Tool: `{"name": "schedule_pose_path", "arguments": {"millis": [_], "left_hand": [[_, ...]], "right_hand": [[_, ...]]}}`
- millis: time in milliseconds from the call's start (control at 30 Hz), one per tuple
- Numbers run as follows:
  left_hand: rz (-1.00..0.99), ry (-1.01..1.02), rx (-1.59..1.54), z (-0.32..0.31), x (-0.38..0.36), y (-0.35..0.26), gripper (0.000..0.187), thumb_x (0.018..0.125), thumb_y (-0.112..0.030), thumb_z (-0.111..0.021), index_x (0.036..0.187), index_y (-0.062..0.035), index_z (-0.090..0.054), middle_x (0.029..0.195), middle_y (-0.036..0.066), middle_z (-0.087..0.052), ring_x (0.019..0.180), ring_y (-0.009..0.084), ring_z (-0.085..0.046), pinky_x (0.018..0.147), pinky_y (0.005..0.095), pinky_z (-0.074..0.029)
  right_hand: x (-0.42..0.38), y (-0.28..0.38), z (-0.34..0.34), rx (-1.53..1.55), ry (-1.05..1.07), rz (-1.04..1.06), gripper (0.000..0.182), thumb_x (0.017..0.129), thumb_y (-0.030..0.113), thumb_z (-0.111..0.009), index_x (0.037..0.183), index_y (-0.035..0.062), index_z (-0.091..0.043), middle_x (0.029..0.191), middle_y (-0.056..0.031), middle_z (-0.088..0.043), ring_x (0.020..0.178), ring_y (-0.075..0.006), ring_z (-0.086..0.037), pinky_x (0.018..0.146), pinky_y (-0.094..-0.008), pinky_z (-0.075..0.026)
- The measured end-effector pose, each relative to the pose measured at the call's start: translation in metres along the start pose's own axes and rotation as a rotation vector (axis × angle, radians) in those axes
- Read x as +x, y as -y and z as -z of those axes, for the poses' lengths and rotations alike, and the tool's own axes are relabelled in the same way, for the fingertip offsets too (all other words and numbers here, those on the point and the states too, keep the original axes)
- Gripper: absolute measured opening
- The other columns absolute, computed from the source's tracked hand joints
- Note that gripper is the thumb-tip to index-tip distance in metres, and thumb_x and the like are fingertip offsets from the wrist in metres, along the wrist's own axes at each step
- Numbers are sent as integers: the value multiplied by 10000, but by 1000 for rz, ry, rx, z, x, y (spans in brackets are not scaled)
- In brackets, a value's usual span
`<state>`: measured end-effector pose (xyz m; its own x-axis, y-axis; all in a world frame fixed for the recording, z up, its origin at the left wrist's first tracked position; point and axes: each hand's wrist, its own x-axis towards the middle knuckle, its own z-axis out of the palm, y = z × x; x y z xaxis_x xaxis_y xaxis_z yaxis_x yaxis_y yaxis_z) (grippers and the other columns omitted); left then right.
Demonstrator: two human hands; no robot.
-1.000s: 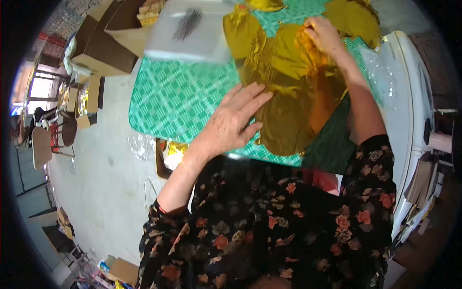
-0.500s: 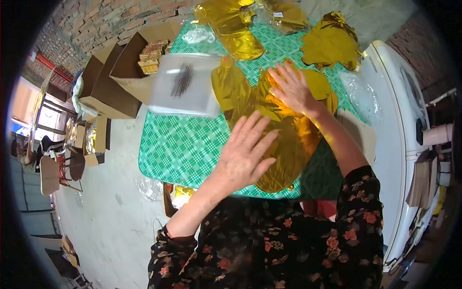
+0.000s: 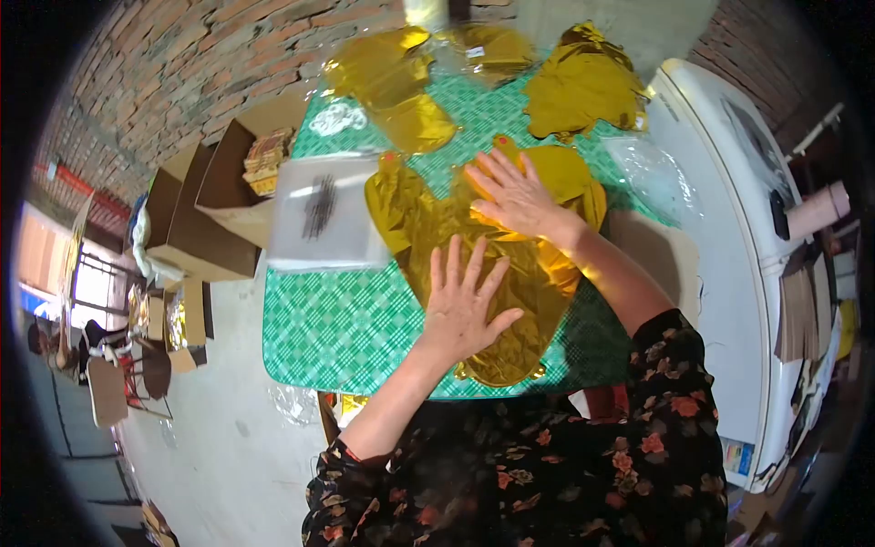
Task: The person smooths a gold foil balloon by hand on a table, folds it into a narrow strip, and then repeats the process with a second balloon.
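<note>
A large flat gold foil balloon [image 3: 510, 351] lies on the green checked tablecloth [image 3: 337, 328] in front of me. My left hand [image 3: 463, 310] is open, fingers spread, over the middle of the foil; palm down, it appears to rest there. Farther up, my right hand [image 3: 521, 196] lies open and flat on the foil's upper part, its fingers pointing up and left. Left of the foil is a stack of clear plastic bags [image 3: 324, 214] with dark print. The foil's surface is wrinkled, and parts of it are hidden beneath both hands.
More gold foil pieces [image 3: 588, 87] lie along the table's far side, with a white tangle of string or ribbon [image 3: 337, 119] at the far left. Open cardboard boxes [image 3: 223, 223] stand left of the table. A white appliance [image 3: 729, 273] borders the right side, near a clear plastic bag [image 3: 652, 173].
My left hand has come down onto the foil with its fingers spread wider. My right hand stays on the upper part. The camera view has shifted, so the table sits lower.
</note>
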<state>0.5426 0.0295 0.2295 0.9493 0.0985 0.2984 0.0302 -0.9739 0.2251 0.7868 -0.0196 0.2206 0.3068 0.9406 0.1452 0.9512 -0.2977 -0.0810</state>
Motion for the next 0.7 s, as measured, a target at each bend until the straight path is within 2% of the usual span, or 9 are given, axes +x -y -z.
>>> {"name": "schedule_pose_path", "arguments": {"millis": [100, 267, 367, 400, 500, 600, 700], "left_hand": [[6, 16, 40, 0, 0, -1, 758, 929, -643, -569, 1509, -160, -490, 1624, 220, -307, 1501, 511, -204, 1208, 668, -129], [9, 53, 41, 5, 1, -4, 764, 940, -635, -560, 1530, -159, -467, 1619, 222, -315, 1501, 518, -200, 1208, 664, -134], [-5, 41, 51, 6, 2, -4, 765, 943, -635, -559, 1532, -157, -464, 1622, 219, -310, 1497, 521, -210, 1206, 665, -142], [-8, 41, 51, 6, 2, -4, 764, 943, -633, -560, 1533, -156, -463, 1623, 219, -309, 1492, 527, -218, 1201, 670, -151], [-11, 46, 58, 8, 2, -4, 761, 945, -637, -555, 1528, -156, -468, 1623, 219, -311, 1490, 531, -218, 1195, 676, -159], [-21, 29, 70, 8, 4, -4, 759, 948, -644, -542, 1524, -155, -473, 1620, 220, -316, 1486, 534, -224, 1188, 679, -175], [-19, 30, 66, 9, 1, -5, 757, 949, -643, -544, 1523, -154, -473, 1619, 219, -319, 1484, 533, -228, 1187, 678, -179]], "right_hand": [[4, 4, 5, -30, 66, -12, 723, 1041, 586, -365, 1635, 190, -242, 1717, -93, -127, 1587, -296, -56, 1241, -622, -11], [-11, 12, 15, 53, -12, 57, 746, 1039, 617, -347, 1636, 184, -234, 1718, -97, -117, 1583, -313, -65, 1252, -596, -3], [-20, -16, 13, -2, 87, -64, 757, 1039, 620, -342, 1635, 166, -234, 1714, -110, -124, 1580, -318, -84, 1256, -583, -10], [-25, -26, 22, -3, 94, -148, 761, 1050, 601, -330, 1629, 119, -228, 1707, -127, -148, 1577, -323, -92, 1263, -540, -61], [-33, -85, 10, -78, -55, -188, 659, 1055, 464, -435, 1584, 82, -337, 1664, -146, -283, 1561, -317, -190, 1265, -473, -151], [-40, -122, 8, -323, -405, -90, 475, 996, 341, -566, 1349, 24, -594, 1375, -178, -599, 1354, -353, -484, 1115, -451, -381], [-42, -142, 33, -534, -306, -67, 263, 887, 213, -656, 1091, 48, -680, 1061, -99, -683, 1094, -296, -600, 926, -438, -456]]}}
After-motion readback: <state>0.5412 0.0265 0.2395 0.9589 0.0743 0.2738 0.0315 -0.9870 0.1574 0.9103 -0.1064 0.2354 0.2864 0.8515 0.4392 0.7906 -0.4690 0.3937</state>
